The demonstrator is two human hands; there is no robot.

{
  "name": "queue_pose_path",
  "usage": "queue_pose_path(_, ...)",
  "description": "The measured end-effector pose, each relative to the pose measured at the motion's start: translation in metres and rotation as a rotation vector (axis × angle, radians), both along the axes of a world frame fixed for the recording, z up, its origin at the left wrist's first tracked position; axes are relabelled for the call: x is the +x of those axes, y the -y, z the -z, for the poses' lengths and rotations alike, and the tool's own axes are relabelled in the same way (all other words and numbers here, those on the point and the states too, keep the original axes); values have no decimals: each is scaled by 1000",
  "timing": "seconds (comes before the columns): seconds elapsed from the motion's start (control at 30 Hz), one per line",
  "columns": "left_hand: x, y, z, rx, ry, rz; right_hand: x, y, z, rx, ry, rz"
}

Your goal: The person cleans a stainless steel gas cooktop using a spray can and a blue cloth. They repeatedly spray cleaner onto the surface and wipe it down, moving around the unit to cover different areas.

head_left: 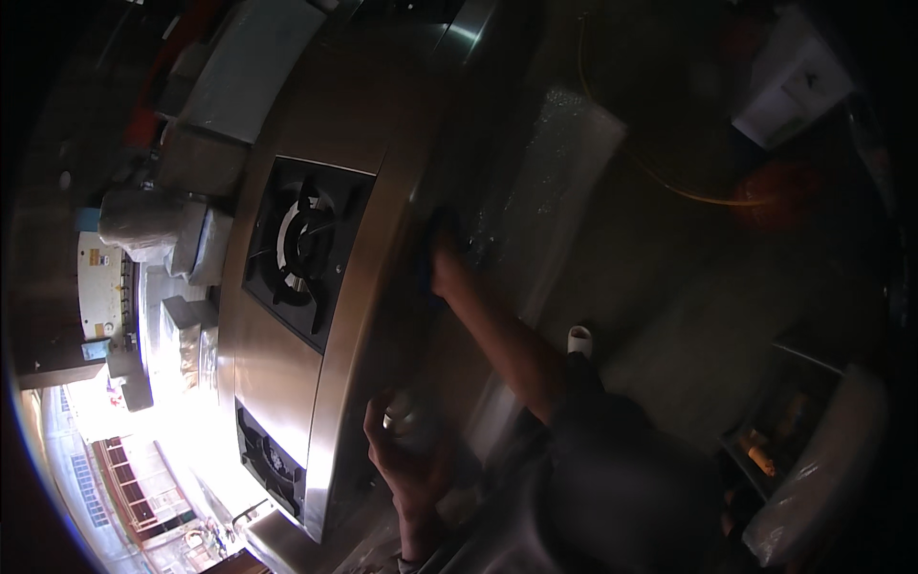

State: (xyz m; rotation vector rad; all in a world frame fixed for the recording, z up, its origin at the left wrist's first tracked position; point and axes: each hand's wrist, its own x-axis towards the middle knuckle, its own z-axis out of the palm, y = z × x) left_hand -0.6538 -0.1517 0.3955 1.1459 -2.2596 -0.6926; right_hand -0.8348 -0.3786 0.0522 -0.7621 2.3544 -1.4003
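A long stainless steel counter (360, 297) with built-in gas burners runs up the left of the head view. My right hand (445, 270) reaches along its dark front side and presses a dark blue cloth (426, 273) there; the fingers are mostly in shadow. Lower down, my left hand (406, 469) is beside the counter's front edge. Its fingers curve round a shiny, roundish thing (394, 418), too dark and blurred to name. The nearest burner (301, 244), with a black pan support, is to the left of my right hand.
A second burner (271, 454) sits lower on the counter. Plastic-wrapped goods (153, 225) stand behind it. On the right are a white box (794, 81), a red-orange object (779, 196) with a yellow hose (684, 191), and a white tube-like thing (579, 339) on the floor.
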Motion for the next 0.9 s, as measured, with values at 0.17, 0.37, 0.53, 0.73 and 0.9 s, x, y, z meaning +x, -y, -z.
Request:
queue_pose_path(0.17,9,17,3,121,-120,36,-91,51,33,427,-176,137)
queue_pose_path(0.37,-62,50,31,130,-92,97,-96,62,51,310,-53,192)
queue_pose_path(0.53,-165,96,45,-13,12,219,-172,92,56,-276,53,348)
queue_pose_path(0.73,-317,139,74,120,33,190,-294,56,24,68,369,159)
queue_pose_path(0.9,-399,164,80,58,48,270,-248,50,9,-153,314,353)
